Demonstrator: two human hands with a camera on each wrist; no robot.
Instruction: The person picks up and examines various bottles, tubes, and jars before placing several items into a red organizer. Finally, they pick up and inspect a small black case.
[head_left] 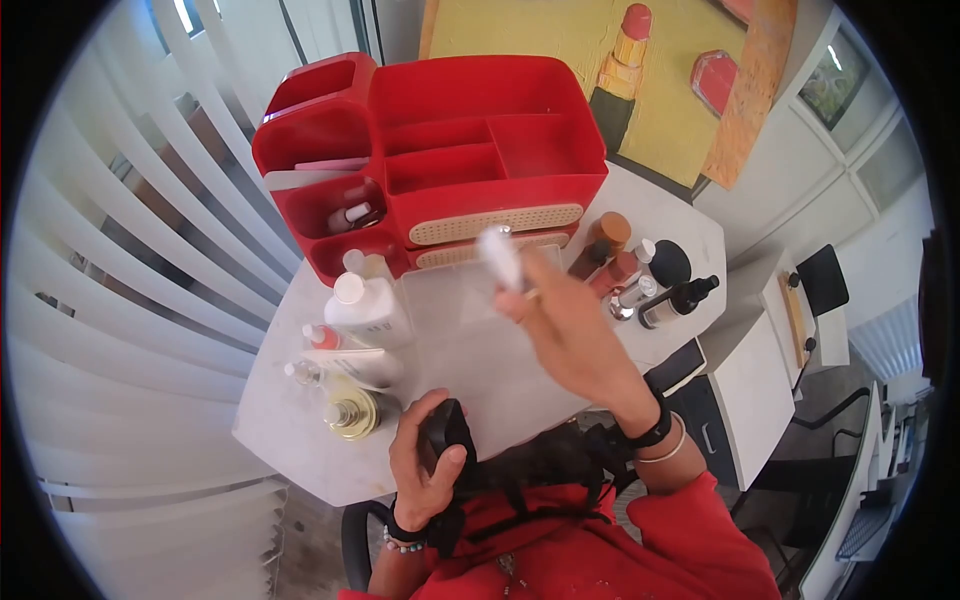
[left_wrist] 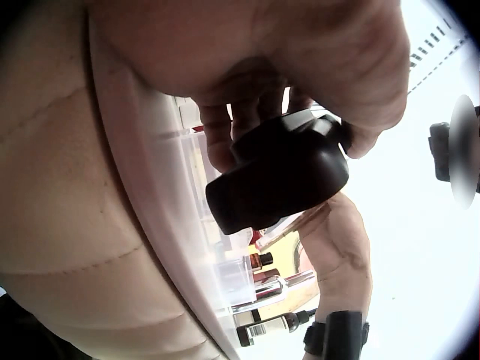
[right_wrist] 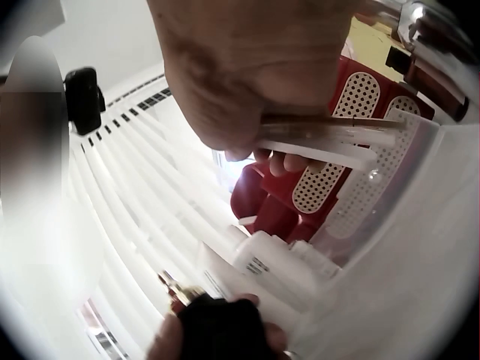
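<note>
My left hand [head_left: 415, 468], at the near edge of the table, grips a glossy black object with a stepped, rounded shape [left_wrist: 281, 176]; its exact kind cannot be told. In the head view my right hand [head_left: 575, 335] is raised over a clear plastic tray [head_left: 465, 325], slightly blurred. It holds several slim sticks: in the right wrist view, a white tube [right_wrist: 322, 154] and a thin brown stick [right_wrist: 315, 120] lie side by side under the palm. Beyond the tray stands a red desk organizer [head_left: 490, 195] with compartments and perforated beige drawer fronts.
Left of the tray stand a white bottle [head_left: 368, 312], a white tube [head_left: 365, 367] and a yellowish glass bottle [head_left: 352, 415]. On the right are a dark dropper bottle [head_left: 680, 302], a brown-capped jar [head_left: 612, 230] and a round black item [head_left: 670, 263]. White blinds [head_left: 130, 300] hang at the left.
</note>
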